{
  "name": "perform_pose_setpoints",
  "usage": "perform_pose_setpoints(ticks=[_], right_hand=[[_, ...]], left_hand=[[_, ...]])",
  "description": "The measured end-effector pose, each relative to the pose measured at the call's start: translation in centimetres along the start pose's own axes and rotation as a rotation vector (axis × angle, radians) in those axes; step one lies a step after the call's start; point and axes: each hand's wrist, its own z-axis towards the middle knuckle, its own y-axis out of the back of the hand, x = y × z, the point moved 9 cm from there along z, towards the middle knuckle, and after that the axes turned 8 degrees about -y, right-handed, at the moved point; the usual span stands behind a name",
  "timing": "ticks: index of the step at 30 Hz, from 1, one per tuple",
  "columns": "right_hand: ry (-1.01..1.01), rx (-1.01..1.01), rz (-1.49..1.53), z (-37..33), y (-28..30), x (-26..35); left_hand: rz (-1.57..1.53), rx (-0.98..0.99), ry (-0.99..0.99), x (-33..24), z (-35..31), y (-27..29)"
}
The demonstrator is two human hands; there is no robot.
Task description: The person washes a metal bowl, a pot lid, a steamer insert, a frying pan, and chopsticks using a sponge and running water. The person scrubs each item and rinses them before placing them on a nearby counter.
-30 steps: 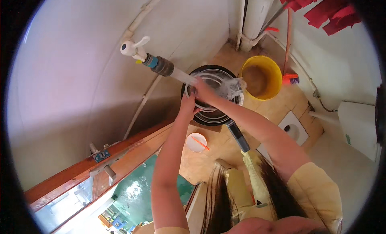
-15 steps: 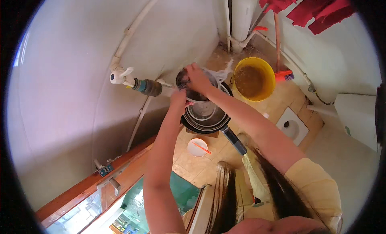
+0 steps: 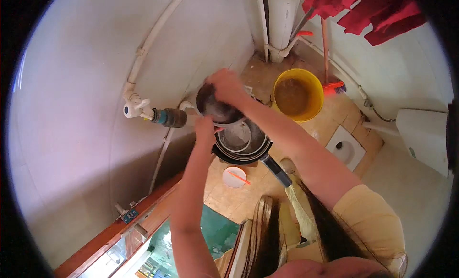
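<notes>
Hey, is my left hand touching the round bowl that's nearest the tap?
Touching: the head view shows the left hand gripping the round bowl at its near rim.

A round bowl [image 3: 204, 101], dark inside, is held at its near rim by the left hand [image 3: 205, 128], and its far side is overlapped by the right hand [image 3: 226, 88]. Beneath, white-rimmed round vessels [image 3: 237, 136] are nested in a black-handled pan [image 3: 237, 160]; a yellow bucket [image 3: 314, 102] is seen to the right.
</notes>
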Motion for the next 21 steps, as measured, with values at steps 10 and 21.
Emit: perform_pose_setpoints(ticks=[10,21], right_hand=[[-0.806,0.209,0.885,-6.6,-10.3,-5.2],[-0.67,-0.034,0.857,-8.9,-11.7,-4.4]], left_hand=[[-0.137,-0.5,-0.43,-3.9,-1.6,-0.1],[-0.343,-0.428,-0.253,1.7,0.3,-0.9]])
